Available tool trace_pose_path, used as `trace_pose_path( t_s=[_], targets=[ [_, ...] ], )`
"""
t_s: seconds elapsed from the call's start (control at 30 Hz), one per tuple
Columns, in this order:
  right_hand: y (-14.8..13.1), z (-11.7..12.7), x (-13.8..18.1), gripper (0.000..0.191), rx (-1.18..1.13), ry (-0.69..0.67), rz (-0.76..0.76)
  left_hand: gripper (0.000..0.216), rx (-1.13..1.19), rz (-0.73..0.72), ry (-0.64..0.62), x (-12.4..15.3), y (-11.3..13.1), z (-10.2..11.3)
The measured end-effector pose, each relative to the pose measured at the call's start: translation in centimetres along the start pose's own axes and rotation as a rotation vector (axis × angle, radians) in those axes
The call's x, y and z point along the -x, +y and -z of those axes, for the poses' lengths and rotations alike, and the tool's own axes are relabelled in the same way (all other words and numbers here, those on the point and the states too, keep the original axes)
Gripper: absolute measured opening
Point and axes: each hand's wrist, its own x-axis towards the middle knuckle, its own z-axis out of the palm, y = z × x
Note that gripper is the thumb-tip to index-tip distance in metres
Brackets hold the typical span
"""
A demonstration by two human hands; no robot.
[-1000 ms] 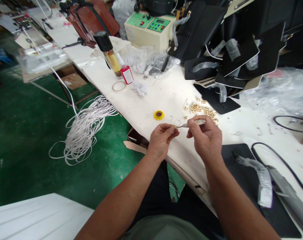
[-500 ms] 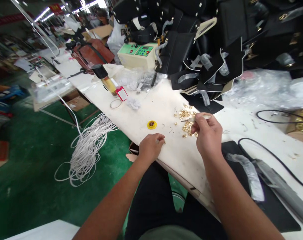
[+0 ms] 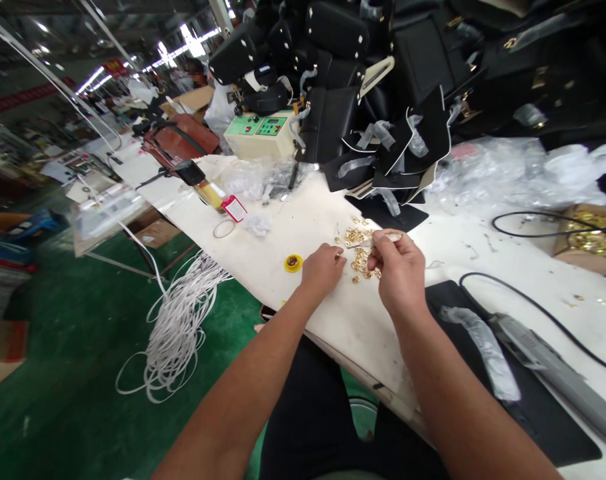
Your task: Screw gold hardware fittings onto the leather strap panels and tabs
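Note:
My right hand is closed around a thin pointed tool with a pale handle; its narrow tip points left over the gold pieces. Just to the left, my left hand has its fingers pinched together, with what looks like a small gold metal piece at the fingertips. A loose pile of small gold metal fittings lies on the white table between and beyond both hands. Left of my left hand is a round yellow dish with small dark bits in it.
Black bag parts and clear plastic heap at the back. A grey power tool with a black cable lies on a black panel at right, near a box of gold fittings. A bottle and red-edged tag stand left.
My left hand has moved right and away from the table edge, closer to the gold pile and my right hand. My right hand still holds the tool over the pile. The view has shifted slightly.

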Motion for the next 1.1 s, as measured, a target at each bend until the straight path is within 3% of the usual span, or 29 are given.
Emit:
trace_pose_path(
  t_s=[0.13, 0.3, 0.5, 0.7, 0.77, 1.1],
  targets=[
    [-0.1, -0.2, 0.0, 0.022, 0.009, -0.013, -0.003, 0.024, 0.078, -0.019, -0.028, -0.2, -1.0, -0.1],
    [0.3, -0.2, 0.2, 0.020, 0.047, -0.030, -0.033, 0.016, 0.251, 0.017, 0.025, 0.2, -1.6, 0.3],
    [1.2, -0.3, 0.4, 0.023, 0.046, -0.075, -0.046, 0.019, 0.587, 0.169, 0.052, 3.1, -2.1, 1.5],
    [1.8, -1.4, 2.2, 0.020, 0.087, -0.206, -0.050, 0.037, 1.469, 0.438, 0.153, 7.8, -1.4, 2.8],
    [1.7, -1.8, 3.0, 0.020, 0.139, -0.238, -0.011, 0.040, 1.607, 0.471, 0.192, 8.8, -1.1, 3.0],
    [0.7, -2.0, 4.1, 0.016, 0.268, -0.294, 0.100, 0.029, 1.792, 0.548, 0.255, 9.4, -0.3, 3.2]
  ],
)
